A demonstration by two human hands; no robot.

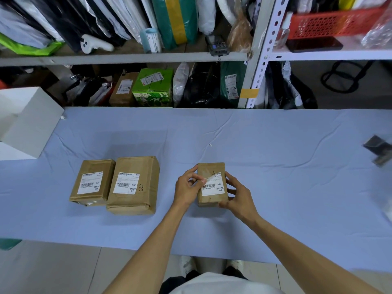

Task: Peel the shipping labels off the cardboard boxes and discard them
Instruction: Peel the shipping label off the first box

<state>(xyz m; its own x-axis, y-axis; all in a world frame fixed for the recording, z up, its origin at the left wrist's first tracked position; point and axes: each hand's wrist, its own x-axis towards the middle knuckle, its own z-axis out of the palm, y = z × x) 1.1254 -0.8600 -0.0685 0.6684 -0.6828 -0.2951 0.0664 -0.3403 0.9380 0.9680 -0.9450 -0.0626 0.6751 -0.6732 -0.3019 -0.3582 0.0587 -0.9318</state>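
A small cardboard box [210, 169] lies on the blue-covered table [275, 166], just right of centre. Its white shipping label [213, 186] is partly lifted at the upper left corner. My left hand [187, 187] pinches that raised corner between thumb and fingers. My right hand [237, 193] grips the box along its right side and lower edge. To the left, a medium box [135, 200] and a smaller box [89, 200] sit side by side, touching. Each carries a flat white label [126, 184] [90, 183] on top.
A white open box [27, 124] stands at the table's far left edge. A dark blurred object [378, 148] lies at the right edge. Metal shelving [254, 60] packed with parcels and bags runs behind the table. Tiled floor shows below the near table edge.
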